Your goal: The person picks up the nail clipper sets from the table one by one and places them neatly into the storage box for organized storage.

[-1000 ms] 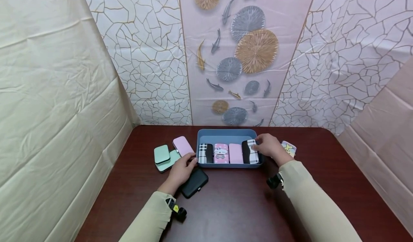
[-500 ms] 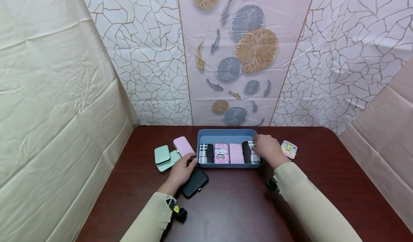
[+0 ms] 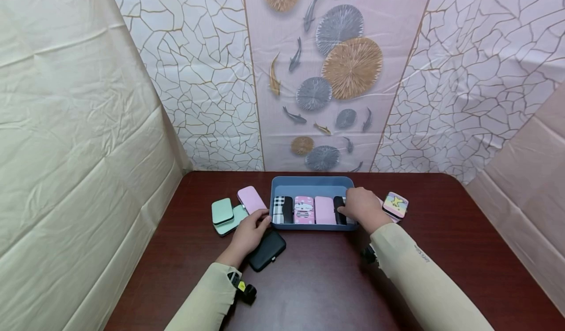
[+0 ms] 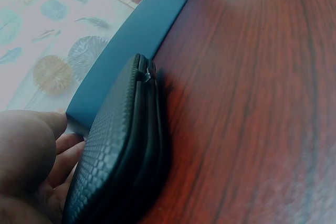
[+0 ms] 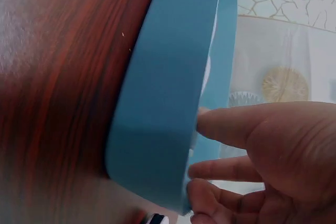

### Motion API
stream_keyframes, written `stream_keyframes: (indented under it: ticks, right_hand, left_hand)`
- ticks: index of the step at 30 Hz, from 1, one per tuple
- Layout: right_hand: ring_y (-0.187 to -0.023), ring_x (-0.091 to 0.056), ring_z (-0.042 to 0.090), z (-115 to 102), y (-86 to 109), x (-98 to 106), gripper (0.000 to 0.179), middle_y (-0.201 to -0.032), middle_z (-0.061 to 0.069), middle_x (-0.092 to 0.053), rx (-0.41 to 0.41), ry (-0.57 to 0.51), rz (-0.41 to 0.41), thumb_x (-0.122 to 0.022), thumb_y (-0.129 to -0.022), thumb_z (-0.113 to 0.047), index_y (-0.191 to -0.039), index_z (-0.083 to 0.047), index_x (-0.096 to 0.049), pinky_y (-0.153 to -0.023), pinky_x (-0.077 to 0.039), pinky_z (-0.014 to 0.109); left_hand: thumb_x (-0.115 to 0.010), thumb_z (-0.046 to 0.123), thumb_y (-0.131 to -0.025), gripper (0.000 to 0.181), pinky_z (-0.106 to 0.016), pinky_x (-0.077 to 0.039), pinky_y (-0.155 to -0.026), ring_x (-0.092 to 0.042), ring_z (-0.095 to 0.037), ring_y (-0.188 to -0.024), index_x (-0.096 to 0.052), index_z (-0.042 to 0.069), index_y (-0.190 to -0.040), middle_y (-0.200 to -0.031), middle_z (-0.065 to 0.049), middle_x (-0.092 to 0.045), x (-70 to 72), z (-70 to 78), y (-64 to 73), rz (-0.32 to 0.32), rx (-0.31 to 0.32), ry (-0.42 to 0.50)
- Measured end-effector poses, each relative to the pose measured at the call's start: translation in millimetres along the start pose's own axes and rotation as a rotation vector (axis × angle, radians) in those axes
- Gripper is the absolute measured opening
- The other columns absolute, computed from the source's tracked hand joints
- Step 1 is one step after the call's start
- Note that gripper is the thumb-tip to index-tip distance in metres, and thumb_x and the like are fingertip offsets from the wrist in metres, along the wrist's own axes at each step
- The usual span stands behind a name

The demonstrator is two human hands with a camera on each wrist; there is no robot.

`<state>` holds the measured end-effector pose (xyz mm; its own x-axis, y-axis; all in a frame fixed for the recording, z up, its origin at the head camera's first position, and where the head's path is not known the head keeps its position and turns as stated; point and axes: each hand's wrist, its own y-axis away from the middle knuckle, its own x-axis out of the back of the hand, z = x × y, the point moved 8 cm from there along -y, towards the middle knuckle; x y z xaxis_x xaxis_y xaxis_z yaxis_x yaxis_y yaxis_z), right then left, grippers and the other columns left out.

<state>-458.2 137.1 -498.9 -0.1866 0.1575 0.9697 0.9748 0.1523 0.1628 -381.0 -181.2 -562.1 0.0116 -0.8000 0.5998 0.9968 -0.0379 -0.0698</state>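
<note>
Hands (image 3: 249,233) (image 3: 363,207) at blue tray (image 3: 313,227), plaid case (image 3: 340,218); sleeve lettering (image 3: 422,253) (illegible).

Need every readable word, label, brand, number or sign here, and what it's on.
None legible.
Right sleeve: small dark marks near the cuff, possibly lettering, too small to read.
Patterned pink case in the blue tray: printed design, any text too small to read.
Case with a yellow figure: same, no text readable.

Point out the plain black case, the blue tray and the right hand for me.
Plain black case (image 3: 268,251): head view, middle of its top face.
Blue tray (image 5: 160,93): right wrist view, its outer wall.
Right hand (image 3: 363,207): head view, back of the hand.
</note>
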Motion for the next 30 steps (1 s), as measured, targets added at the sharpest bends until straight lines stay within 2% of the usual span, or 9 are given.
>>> stream_keyframes:
  ticks: [3,5,8,10,12,16,22,30]
  right_hand:
    - [-0.073,-0.064,0.025,1,-0.9,-4,0.039,-0.085,0.010,-0.068,-0.004,0.013,-0.037,-0.081,-0.101,-0.037,-0.111,0.000,-0.075,-0.069,-0.058,0.043]
    - [-0.075,-0.065,0.026,1,-1.7,-5,0.040,-0.088,0.012,-0.070,0.007,0.012,-0.038,-0.081,-0.101,-0.037,-0.115,0.000,-0.074,-0.071,-0.059,0.045]
    - [-0.089,-0.069,0.029,-3,-3.1,-7,0.044,-0.106,0.016,-0.075,0.053,-0.019,-0.016,-0.082,-0.101,-0.036,-0.128,-0.002,-0.075,-0.084,-0.063,0.052]
    - [-0.099,-0.069,0.031,-7,-3.1,-8,0.047,-0.119,0.019,-0.074,0.097,-0.051,0.004,-0.082,-0.101,-0.034,-0.135,-0.003,-0.074,-0.093,-0.061,0.057]
    - [-0.104,-0.068,0.031,-11,-2.2,-10,0.047,-0.126,0.021,-0.071,0.140,-0.073,0.023,-0.083,-0.100,-0.032,-0.138,-0.005,-0.074,-0.097,-0.059,0.059]
    - [-0.099,-0.067,0.031,-16,1.8,-12,0.043,-0.124,0.021,-0.068,0.177,-0.060,0.047,-0.085,-0.098,-0.029,-0.135,-0.008,-0.075,-0.092,-0.059,0.057]
    - [-0.093,-0.066,0.029,-21,2.0,-16,0.041,-0.122,0.021,-0.070,0.135,-0.033,0.025,-0.083,-0.099,-0.026,-0.134,-0.007,-0.074,-0.086,-0.061,0.054]
    - [-0.092,-0.066,0.027,-26,-1.9,-22,0.036,-0.113,0.015,-0.074,0.146,-0.053,0.024,-0.081,-0.101,-0.022,-0.131,-0.005,-0.072,-0.088,-0.059,0.054]
  left_hand:
    - [-0.061,0.029,-0.115,0.036,-0.052,-0.057,-0.101,-0.076,-0.021,-0.109,-0.069,0.014,-0.146,-0.124,-0.004,-0.077,-0.2,-0.1,0.1,0.001,0.004,-0.003]
    - [-0.061,0.029,-0.116,0.036,-0.052,-0.057,-0.101,-0.076,-0.021,-0.109,-0.069,0.013,-0.147,-0.124,-0.004,-0.077,-0.4,-0.4,0.2,-0.001,0.000,-0.003]
    - [-0.061,0.029,-0.116,0.036,-0.052,-0.057,-0.101,-0.076,-0.022,-0.109,-0.068,0.013,-0.147,-0.124,-0.004,-0.077,0.1,-0.3,0.6,-0.002,-0.003,0.000]
    - [-0.061,0.030,-0.115,0.036,-0.052,-0.057,-0.101,-0.076,-0.022,-0.109,-0.068,0.013,-0.147,-0.123,-0.004,-0.077,0.4,-0.7,0.6,-0.001,-0.004,0.001]
    - [-0.061,0.030,-0.115,0.036,-0.052,-0.057,-0.101,-0.076,-0.021,-0.109,-0.069,0.014,-0.147,-0.123,-0.003,-0.077,0.6,-0.7,0.3,-0.001,-0.004,0.001]
    - [-0.062,0.031,-0.115,0.036,-0.051,-0.057,-0.100,-0.076,-0.020,-0.108,-0.069,0.014,-0.147,-0.123,-0.003,-0.077,-0.2,-1.4,-0.9,-0.004,-0.008,0.006]
    - [-0.062,0.030,-0.115,0.037,-0.052,-0.057,-0.100,-0.076,-0.021,-0.108,-0.068,0.013,-0.147,-0.123,-0.004,-0.077,0.1,-2.2,-0.9,0.000,-0.013,0.010]
    - [-0.062,0.031,-0.115,0.037,-0.051,-0.057,-0.100,-0.076,-0.021,-0.108,-0.068,0.013,-0.148,-0.124,-0.003,-0.077,0.9,-1.9,-1.1,0.001,-0.013,0.009]
